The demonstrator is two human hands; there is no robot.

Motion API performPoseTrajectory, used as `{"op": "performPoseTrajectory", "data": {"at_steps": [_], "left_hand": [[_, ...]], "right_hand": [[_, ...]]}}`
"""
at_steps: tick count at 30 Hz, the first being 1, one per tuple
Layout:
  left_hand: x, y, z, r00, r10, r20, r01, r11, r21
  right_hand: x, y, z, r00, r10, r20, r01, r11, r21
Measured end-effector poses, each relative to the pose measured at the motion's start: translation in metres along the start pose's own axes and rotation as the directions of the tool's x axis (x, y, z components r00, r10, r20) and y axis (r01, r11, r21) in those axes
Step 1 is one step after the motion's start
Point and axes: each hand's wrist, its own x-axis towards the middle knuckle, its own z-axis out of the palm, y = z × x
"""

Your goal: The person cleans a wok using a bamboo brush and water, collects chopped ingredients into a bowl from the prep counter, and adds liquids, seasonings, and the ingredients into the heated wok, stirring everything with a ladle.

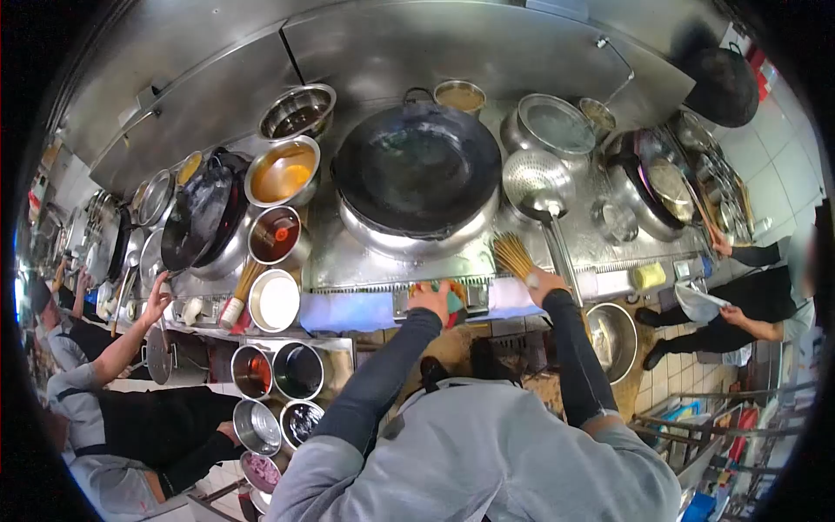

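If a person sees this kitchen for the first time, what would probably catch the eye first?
Probably the big dark wok, in the upper middle of the view. Below it, near the front edge of the steel counter, the right grip holds a bamboo brush and the left grip a red and green item. The pot of orange liquid left of the wok also stands out.

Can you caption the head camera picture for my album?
Near a big black wok, the right hand grips a bamboo wok brush, the left hand something red and green.
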Motion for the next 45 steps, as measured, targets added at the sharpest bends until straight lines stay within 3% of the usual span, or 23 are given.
{"op": "performPoseTrajectory", "data": {"at_steps": [1,2,4,5,6,8,9,11,14,18,20,22,26,29,31,36,38,39,41,45], "left_hand": [[0.002,0.0,0.006,1.0,0.003,-0.02,-0.002,0.999,0.047],[-0.002,0.001,-0.003,1.0,0.005,-0.013,-0.004,0.999,0.049],[-0.021,0.007,-0.04,0.982,0.099,-0.161,-0.103,0.995,-0.012],[-0.02,0.008,-0.055,0.942,0.094,-0.322,-0.131,0.987,-0.095],[-0.017,0.007,-0.07,0.878,0.075,-0.472,-0.173,0.97,-0.168],[-0.005,-0.004,-0.1,0.653,0.099,-0.751,-0.302,0.943,-0.138],[0.003,-0.009,-0.109,0.557,0.118,-0.822,-0.322,0.943,-0.083],[0.022,-0.019,-0.104,0.766,0.135,-0.629,-0.187,0.982,-0.017],[0.033,-0.023,-0.101,0.84,0.144,-0.522,-0.163,0.987,0.008],[0.015,-0.023,-0.104,0.785,0.18,-0.593,-0.208,0.978,0.021],[0.003,-0.021,-0.114,0.526,0.178,-0.831,-0.197,0.977,0.084],[0.0,-0.018,-0.123,0.566,0.173,-0.806,-0.225,0.973,0.051],[0.016,-0.018,-0.124,0.647,0.2,-0.736,-0.227,0.972,0.065],[0.043,-0.022,-0.105,0.677,0.207,-0.707,-0.288,0.958,0.005],[0.051,-0.023,-0.095,0.7,0.148,-0.699,-0.217,0.976,-0.011],[0.059,-0.026,-0.093,0.752,0.122,-0.648,-0.172,0.985,-0.013],[0.06,-0.029,-0.094,0.782,0.212,-0.586,-0.223,0.973,0.054],[0.06,-0.029,-0.091,0.783,0.211,-0.585,-0.222,0.974,0.055],[0.059,-0.026,-0.087,0.692,0.234,-0.682,-0.226,0.969,0.103],[0.051,-0.023,-0.097,0.736,0.253,-0.628,-0.23,0.966,0.12]], "right_hand": [[0.001,-0.003,0.012,0.994,0.104,0.012,-0.103,0.992,-0.07],[-0.004,-0.006,0.016,0.994,0.109,0.018,-0.107,0.992,-0.069],[-0.014,-0.011,0.018,0.992,0.072,-0.106,-0.088,0.984,-0.156],[-0.021,-0.014,0.012,0.992,0.073,-0.102,-0.089,0.984,-0.152],[-0.032,-0.019,-0.001,0.979,0.05,-0.199,-0.079,0.987,-0.141],[-0.048,-0.021,-0.014,0.935,0.009,-0.355,-0.036,0.997,-0.07],[-0.051,-0.017,-0.013,0.936,0.015,-0.351,-0.041,0.997,-0.066],[-0.055,-0.008,-0.012,0.907,-0.031,-0.419,0.07,0.994,0.078],[-0.056,0.0,-0.01,0.893,-0.072,-0.444,0.181,0.961,0.209],[-0.06,0.008,-0.017,0.899,-0.074,-0.432,0.233,0.915,0.329],[-0.065,0.008,-0.023,0.905,-0.048,-0.424,0.203,0.922,0.33],[-0.069,0.006,-0.032,0.943,0.013,-0.332,0.113,0.926,0.359],[-0.066,0.003,-0.028,0.912,-0.055,-0.405,0.192,0.933,0.304],[-0.061,0.0,-0.017,0.92,-0.084,-0.384,0.223,0.916,0.334],[-0.06,-0.009,-0.019,0.955,-0.049,-0.291,0.183,0.872,0.454],[-0.065,-0.009,-0.023,0.904,-0.124,-0.409,0.289,0.882,0.371],[-0.066,-0.005,-0.022,0.906,-0.115,-0.408,0.284,0.88,0.38],[-0.065,0.001,-0.019,0.907,-0.099,-0.409,0.271,0.881,0.388],[-0.066,0.007,-0.017,0.908,-0.086,-0.41,0.261,0.882,0.393],[-0.077,0.003,-0.025,0.924,-0.042,-0.379,0.204,0.894,0.398]]}}
